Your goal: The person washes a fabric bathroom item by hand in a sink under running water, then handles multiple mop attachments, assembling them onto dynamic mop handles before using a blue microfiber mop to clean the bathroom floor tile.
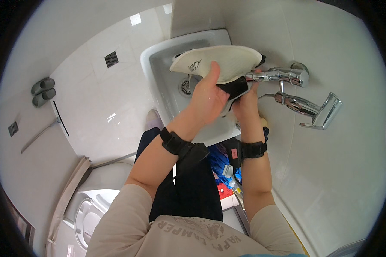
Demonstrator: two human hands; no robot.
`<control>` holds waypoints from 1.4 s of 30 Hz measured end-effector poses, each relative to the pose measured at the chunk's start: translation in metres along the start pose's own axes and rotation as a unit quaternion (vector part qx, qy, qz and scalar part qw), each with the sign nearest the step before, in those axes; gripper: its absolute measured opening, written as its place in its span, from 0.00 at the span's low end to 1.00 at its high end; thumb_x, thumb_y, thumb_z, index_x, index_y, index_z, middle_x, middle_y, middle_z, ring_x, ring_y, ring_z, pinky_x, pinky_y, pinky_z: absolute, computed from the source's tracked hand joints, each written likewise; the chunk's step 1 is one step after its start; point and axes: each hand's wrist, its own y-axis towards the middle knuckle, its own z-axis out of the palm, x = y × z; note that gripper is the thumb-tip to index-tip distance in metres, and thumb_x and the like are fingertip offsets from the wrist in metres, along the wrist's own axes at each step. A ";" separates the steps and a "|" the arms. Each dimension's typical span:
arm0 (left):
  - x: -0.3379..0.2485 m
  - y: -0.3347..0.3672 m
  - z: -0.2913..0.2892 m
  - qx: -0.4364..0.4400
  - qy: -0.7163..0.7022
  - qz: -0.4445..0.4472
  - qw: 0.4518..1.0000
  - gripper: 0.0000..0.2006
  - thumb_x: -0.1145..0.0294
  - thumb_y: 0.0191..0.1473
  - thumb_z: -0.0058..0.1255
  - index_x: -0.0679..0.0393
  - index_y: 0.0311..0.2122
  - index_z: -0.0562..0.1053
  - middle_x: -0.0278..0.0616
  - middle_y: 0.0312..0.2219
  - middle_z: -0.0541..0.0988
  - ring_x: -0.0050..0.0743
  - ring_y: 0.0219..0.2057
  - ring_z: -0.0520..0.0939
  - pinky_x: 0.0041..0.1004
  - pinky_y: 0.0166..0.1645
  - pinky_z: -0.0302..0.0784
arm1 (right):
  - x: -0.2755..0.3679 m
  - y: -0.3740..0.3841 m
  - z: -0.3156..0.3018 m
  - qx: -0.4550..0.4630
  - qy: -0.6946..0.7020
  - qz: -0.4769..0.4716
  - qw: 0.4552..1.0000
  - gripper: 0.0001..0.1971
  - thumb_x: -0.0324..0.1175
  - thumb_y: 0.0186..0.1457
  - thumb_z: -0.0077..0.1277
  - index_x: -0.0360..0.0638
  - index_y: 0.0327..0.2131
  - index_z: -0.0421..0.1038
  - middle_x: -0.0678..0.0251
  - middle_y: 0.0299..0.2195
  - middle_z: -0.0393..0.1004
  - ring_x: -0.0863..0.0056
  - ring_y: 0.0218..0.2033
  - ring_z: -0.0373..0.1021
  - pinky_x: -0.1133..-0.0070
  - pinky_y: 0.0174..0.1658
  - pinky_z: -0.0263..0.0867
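Note:
A cream-and-black cloth item (pixel 221 60), curved along its top and with dark lettering on the cream side, is held up over the white sink (pixel 158 92). Its exact kind I cannot make out. My left hand (pixel 208 96) grips its near side, thumb pressed on the cream face and fingers under the black part. Beneath the right end my right hand (pixel 246 105) holds it from below, its fingers partly hidden by the item and the chrome faucet (pixel 270 76). The sink's drain (pixel 185 87) shows below the cloth.
A chrome sprayer (pixel 328 111) on its holder juts from the right wall. A floor drain (pixel 111 59) and grey slippers (pixel 43 92) lie to the left, with a toilet (pixel 88 214) at the lower left. Blue items (pixel 218 160) sit under the sink.

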 end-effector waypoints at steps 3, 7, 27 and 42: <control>0.003 0.005 -0.013 -0.026 0.102 0.021 0.994 0.25 0.53 0.58 0.39 0.58 0.55 0.59 0.39 0.51 0.67 0.34 0.51 0.67 0.31 0.55 0.60 | 0.008 -0.011 0.012 0.013 -0.028 -0.044 0.999 0.28 0.49 0.53 0.49 0.42 0.52 0.57 0.67 0.46 0.65 0.72 0.48 0.63 0.75 0.50 0.59; 0.007 0.013 -0.030 -0.116 0.421 0.051 0.898 0.22 0.55 0.56 0.43 0.60 0.50 0.64 0.40 0.47 0.70 0.31 0.49 0.69 0.29 0.52 0.62 | 0.015 -0.005 0.002 0.022 -0.104 -0.022 0.994 0.24 0.43 0.51 0.51 0.41 0.48 0.61 0.66 0.43 0.67 0.71 0.44 0.66 0.75 0.46 0.63; -0.007 0.010 -0.015 -0.211 0.117 -0.021 0.970 0.26 0.48 0.58 0.36 0.60 0.52 0.61 0.44 0.49 0.67 0.39 0.50 0.67 0.36 0.54 0.63 | -0.013 -0.035 0.021 -0.073 -0.403 -0.152 0.900 0.22 0.41 0.50 0.52 0.29 0.41 0.68 0.59 0.35 0.73 0.74 0.36 0.67 0.81 0.41 0.61; 0.002 0.007 -0.010 -0.117 0.125 -0.001 0.985 0.26 0.48 0.58 0.36 0.56 0.54 0.60 0.39 0.48 0.68 0.31 0.50 0.67 0.34 0.56 0.61 | -0.005 0.014 0.012 -0.125 -0.386 -0.145 0.903 0.24 0.46 0.48 0.52 0.29 0.37 0.67 0.55 0.32 0.73 0.64 0.34 0.68 0.75 0.42 0.61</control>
